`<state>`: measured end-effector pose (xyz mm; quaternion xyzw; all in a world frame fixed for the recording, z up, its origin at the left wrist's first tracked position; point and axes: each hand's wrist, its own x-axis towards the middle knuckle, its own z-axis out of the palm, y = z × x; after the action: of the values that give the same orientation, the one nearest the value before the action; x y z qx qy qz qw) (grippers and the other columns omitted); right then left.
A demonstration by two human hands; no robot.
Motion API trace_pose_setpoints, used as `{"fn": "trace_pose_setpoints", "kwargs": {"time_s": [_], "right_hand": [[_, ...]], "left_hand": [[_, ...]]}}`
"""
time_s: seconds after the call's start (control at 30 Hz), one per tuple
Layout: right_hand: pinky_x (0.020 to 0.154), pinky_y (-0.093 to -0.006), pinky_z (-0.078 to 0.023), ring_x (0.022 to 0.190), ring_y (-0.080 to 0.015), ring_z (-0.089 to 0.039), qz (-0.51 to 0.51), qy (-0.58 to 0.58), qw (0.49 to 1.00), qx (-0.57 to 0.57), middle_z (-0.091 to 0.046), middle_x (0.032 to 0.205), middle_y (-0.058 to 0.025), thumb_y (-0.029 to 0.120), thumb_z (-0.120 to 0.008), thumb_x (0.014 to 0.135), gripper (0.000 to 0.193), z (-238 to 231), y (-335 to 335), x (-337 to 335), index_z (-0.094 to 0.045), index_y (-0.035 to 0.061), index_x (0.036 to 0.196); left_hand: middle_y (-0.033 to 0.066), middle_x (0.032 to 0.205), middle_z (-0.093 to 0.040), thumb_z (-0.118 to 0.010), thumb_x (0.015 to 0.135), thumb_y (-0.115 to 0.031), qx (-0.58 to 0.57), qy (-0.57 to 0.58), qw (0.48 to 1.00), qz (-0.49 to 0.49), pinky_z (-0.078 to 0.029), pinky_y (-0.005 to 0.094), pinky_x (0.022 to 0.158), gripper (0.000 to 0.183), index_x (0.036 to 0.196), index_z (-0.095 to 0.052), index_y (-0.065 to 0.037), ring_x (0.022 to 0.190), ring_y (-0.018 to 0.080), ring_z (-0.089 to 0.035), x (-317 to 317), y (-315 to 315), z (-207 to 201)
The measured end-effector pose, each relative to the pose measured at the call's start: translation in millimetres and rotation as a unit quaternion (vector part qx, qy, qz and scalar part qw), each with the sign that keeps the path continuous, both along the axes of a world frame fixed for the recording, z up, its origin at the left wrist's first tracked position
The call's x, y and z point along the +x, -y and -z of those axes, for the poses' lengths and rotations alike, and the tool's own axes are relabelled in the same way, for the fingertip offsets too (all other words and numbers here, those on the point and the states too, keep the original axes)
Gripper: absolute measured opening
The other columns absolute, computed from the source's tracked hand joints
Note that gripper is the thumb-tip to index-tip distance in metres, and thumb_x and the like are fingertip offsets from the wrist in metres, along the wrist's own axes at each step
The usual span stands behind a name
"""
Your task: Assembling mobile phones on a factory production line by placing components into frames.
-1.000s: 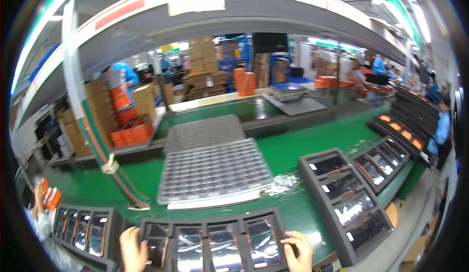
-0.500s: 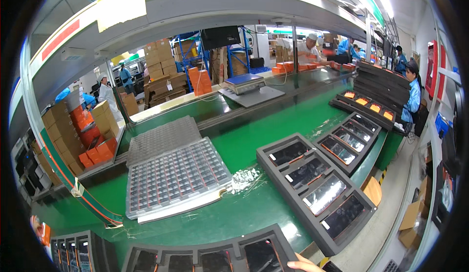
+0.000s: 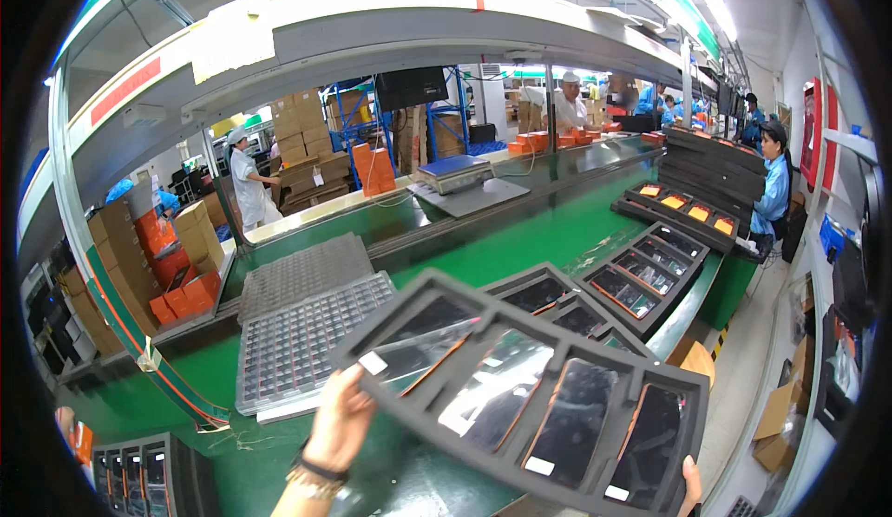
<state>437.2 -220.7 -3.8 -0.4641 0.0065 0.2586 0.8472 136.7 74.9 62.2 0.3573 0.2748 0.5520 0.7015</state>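
Both my hands hold up a dark grey foam tray, tilted above the green bench. Several dark-screened phones with orange edges lie in its slots, some with small white labels. My left hand, a dark band and a bracelet at its wrist, closes on the tray's left end. Only some fingers of my right hand show, gripping the right end. Behind it, partly hidden, another foam tray of phones rests on the bench, with a further phone tray beyond.
A gridded clear plastic tray lies left of centre. Foam trays with phones stand at lower left. A scale sits across the bench. At far right, a co-worker in blue is beside stacked black trays. A shelf crosses overhead.
The phone tray from the lower edge has been lifted and moved right, now tilted in both hands. My left hand has come into view. A person in white has appeared at back left.
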Motion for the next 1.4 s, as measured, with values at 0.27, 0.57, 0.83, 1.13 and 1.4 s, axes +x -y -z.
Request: {"fn": "trace_pose_setpoints", "kwargs": {"time_s": [0.27,0.57,0.83,1.13,1.4], "right_hand": [[0.082,-0.0312,-0.05,0.091,-0.0181,-0.06,-0.01,0.225,0.972,-0.067,-0.064,0.104,-0.008,0.033,-0.044,0.107,0.039,42.8,6.8,49.6,-0.062,-0.0002,0.118],[0.09,-0.0396,-0.046,0.103,-0.0345,-0.059,-0.15,0.352,0.862,-0.333,-0.064,0.117,-0.0254,0.043,-0.049,0.105,0.059,23.0,-20.4,43.7,-0.053,-0.0101,0.13],[0.065,-0.043,-0.041,0.068,-0.0299,-0.05,-0.039,0.424,0.844,-0.325,-0.052,0.072,-0.0183,0.039,-0.047,0.106,0.048,27.7,-24.9,46.5,-0.056,-0.0037,0.088],[0.105,-0.0397,-0.04,0.118,-0.0372,-0.053,0.008,0.315,0.918,-0.241,-0.055,0.123,-0.0273,0.044,-0.055,0.102,0.064,65.8,-37.1,11.4,-0.04,-0.006,0.139],[0.122,-0.0396,-0.01,0.151,-0.0305,-0.011,0.046,0.255,0.961,-0.097,-0.015,0.161,-0.0184,0.033,-0.059,0.1,0.083,66.3,-50.0,-7.6,-0.008,-0.0011,0.157]], "left_hand": [[0.002,0.102,-0.061,-0.067,0.095,-0.026,0.074,-0.074,0.982,0.155,-0.049,0.0351,0.087,0.027,0.113,-0.057,-0.009,0.092,0.0152,-0.06,188.2,-117.3,37.1],[0.0151,0.122,-0.061,-0.077,0.087,-0.027,0.035,-0.206,0.977,0.044,-0.056,0.0343,0.08,0.077,0.143,-0.039,0.011,0.1,0.0193,-0.065,226.9,-144.2,80.6],[-0.0041,0.069,-0.051,-0.078,0.081,-0.025,0.008,-0.149,0.984,-0.095,-0.038,0.0251,0.053,0.021,0.091,-0.065,-0.011,0.058,0.0087,-0.046,242.1,-121.3,84.1],[0.0132,0.126,-0.057,-0.077,0.085,-0.026,0.163,-0.325,0.904,-0.225,-0.046,0.0348,0.095,0.056,0.129,-0.054,0.001,0.109,0.0232,-0.057,211.5,-193.2,146.8],[0.0143,0.15,-0.036,-0.071,0.083,-0.047,0.023,-0.203,0.978,0.031,-0.04,0.0474,0.107,0.1,0.158,-0.014,-0.015,0.133,0.0321,-0.043,224.3,-222.0,133.7]]}}
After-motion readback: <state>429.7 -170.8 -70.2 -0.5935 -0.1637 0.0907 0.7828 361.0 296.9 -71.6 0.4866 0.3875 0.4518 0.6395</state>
